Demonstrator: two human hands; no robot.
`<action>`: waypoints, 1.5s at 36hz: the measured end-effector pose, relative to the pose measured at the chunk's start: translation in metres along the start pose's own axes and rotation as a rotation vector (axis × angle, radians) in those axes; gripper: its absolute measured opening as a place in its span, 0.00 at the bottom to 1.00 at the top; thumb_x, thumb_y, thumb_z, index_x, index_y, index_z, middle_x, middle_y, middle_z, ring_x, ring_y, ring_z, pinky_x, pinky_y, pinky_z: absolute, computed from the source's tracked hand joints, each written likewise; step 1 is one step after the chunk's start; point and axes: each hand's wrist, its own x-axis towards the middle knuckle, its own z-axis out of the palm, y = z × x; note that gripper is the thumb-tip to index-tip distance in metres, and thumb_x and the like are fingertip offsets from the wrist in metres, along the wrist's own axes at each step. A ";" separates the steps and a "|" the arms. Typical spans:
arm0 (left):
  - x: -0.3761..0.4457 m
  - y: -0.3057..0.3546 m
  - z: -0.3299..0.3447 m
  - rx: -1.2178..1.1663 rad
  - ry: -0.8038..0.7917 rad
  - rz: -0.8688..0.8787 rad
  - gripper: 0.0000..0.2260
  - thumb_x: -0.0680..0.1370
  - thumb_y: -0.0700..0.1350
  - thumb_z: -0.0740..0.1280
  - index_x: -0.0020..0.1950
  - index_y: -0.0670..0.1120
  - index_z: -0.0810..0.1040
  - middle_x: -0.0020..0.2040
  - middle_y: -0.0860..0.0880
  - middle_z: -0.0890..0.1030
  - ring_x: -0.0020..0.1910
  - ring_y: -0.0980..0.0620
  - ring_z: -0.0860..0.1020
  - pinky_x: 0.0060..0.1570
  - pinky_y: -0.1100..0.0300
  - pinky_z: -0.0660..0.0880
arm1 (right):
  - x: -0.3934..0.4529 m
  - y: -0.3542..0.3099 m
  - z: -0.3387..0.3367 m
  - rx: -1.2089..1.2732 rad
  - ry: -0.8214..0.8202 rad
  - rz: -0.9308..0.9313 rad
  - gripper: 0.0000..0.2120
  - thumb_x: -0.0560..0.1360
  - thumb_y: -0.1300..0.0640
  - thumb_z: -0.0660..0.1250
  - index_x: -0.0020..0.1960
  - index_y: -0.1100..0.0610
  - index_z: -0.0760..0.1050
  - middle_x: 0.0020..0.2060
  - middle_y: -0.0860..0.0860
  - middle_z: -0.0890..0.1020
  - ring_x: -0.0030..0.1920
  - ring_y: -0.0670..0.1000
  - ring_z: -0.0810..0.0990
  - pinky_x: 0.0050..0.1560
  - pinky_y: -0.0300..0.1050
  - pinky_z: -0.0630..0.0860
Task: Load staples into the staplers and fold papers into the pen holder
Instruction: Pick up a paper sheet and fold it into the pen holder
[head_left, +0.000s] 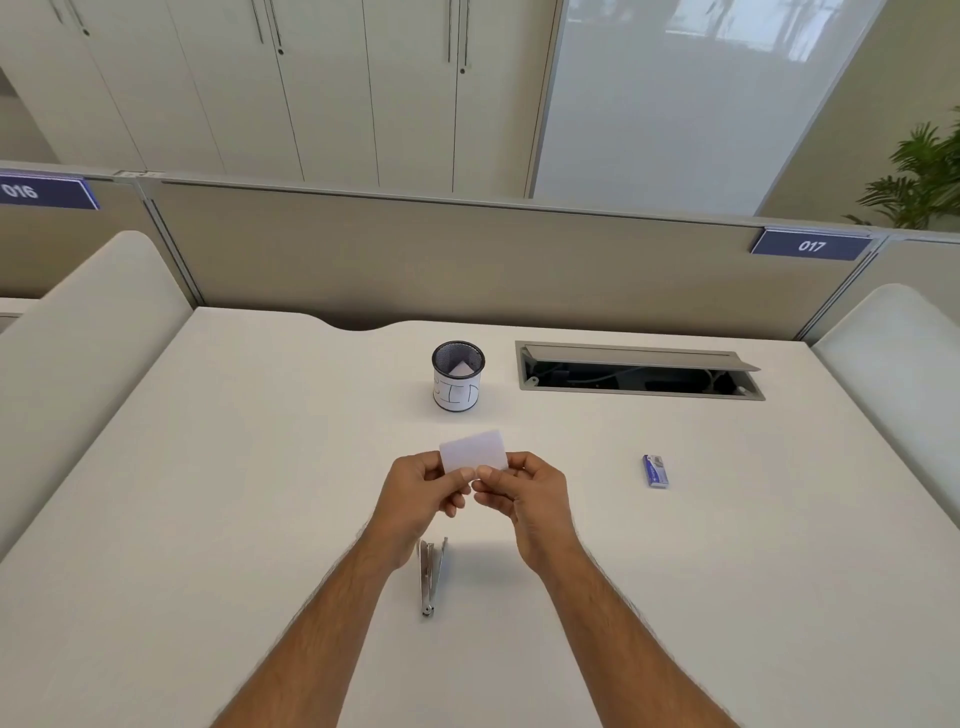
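A small folded white paper (474, 449) is held above the desk's middle. My left hand (422, 496) pinches its lower left edge and my right hand (524, 493) pinches its lower right edge, thumbs nearly meeting. Beyond it stands a black mesh pen holder (458, 376) wrapped in white paper, with a folded white paper inside. A silver stapler (431, 577) lies on the desk between my forearms, its arms spread apart. A small blue staple box (655, 471) lies to the right.
A white desk (208, 493) with padded side panels left and right. An open cable tray (639, 371) is set into the desk at the back right. A beige partition (467, 260) closes the far edge.
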 end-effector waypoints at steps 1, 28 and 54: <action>-0.001 0.000 0.000 -0.008 -0.007 -0.004 0.04 0.76 0.38 0.74 0.47 0.37 0.85 0.34 0.42 0.80 0.32 0.48 0.76 0.32 0.57 0.73 | 0.000 -0.001 0.000 -0.013 0.011 -0.009 0.13 0.71 0.69 0.76 0.52 0.69 0.78 0.39 0.61 0.83 0.38 0.57 0.84 0.43 0.47 0.82; -0.001 -0.006 -0.025 -0.044 0.048 -0.092 0.10 0.77 0.40 0.74 0.46 0.32 0.80 0.38 0.42 0.83 0.35 0.46 0.79 0.36 0.57 0.76 | 0.012 -0.003 -0.007 -0.264 0.230 -0.189 0.05 0.81 0.65 0.65 0.53 0.59 0.78 0.39 0.58 0.86 0.38 0.53 0.85 0.41 0.47 0.83; 0.001 -0.028 -0.079 -0.007 0.252 -0.109 0.02 0.76 0.37 0.74 0.43 0.40 0.83 0.41 0.46 0.83 0.42 0.50 0.80 0.49 0.52 0.81 | -0.013 0.091 0.044 -1.410 0.053 0.037 0.27 0.75 0.39 0.68 0.62 0.57 0.67 0.56 0.54 0.75 0.61 0.57 0.72 0.46 0.47 0.70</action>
